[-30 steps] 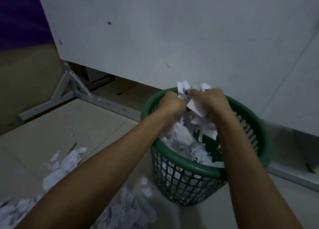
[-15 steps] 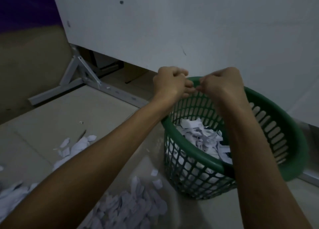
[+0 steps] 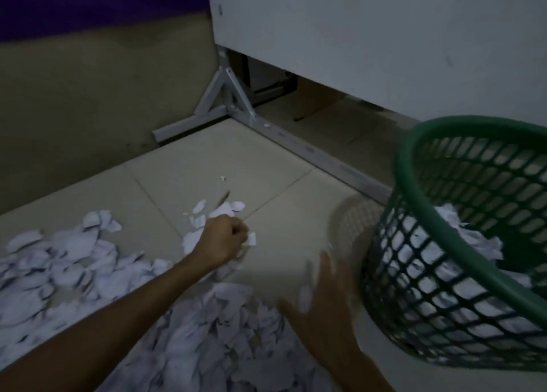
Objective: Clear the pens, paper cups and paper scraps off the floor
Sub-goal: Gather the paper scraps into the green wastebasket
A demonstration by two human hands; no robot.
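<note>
- Head view, dim light: the left hand point(image 3: 226, 238) is out over the floor point(image 3: 207, 161), fingers curled into a fist over a small cluster of scraps point(image 3: 207, 214).
- One white bit pokes out just beside its knuckles; whether the grip truly holds paper or is only clenched against it, I cannot tell, since the fingertips are hidden under the hand.
- The right hand point(image 3: 322, 309) is low and close to the camera, badly smeared by motion blur. Its fingers look spread and straight, a released grip with nothing in it, though the fingertips are hard to make out.
- The basket point(image 3: 414, 214), green mesh, is at the right, tilted in view, its far side and bottom cut off by the frame edge. White paper fills its lower part and shows through the mesh.
- A pale blurred patch sits just left of the basket wall; I cannot say what it is.
- The big heap point(image 3: 207, 338) of paper spreads under the forearms, running off the bottom edge. Another pile point(image 3: 59, 261) lies at the left, also cut off.
- A thin dark sliver lies on the tile beyond the cluster, too small to name.
- Behind: a white panel point(image 3: 370, 36) on a metal frame point(image 3: 225, 95); the space beneath is too dark to read.
</note>
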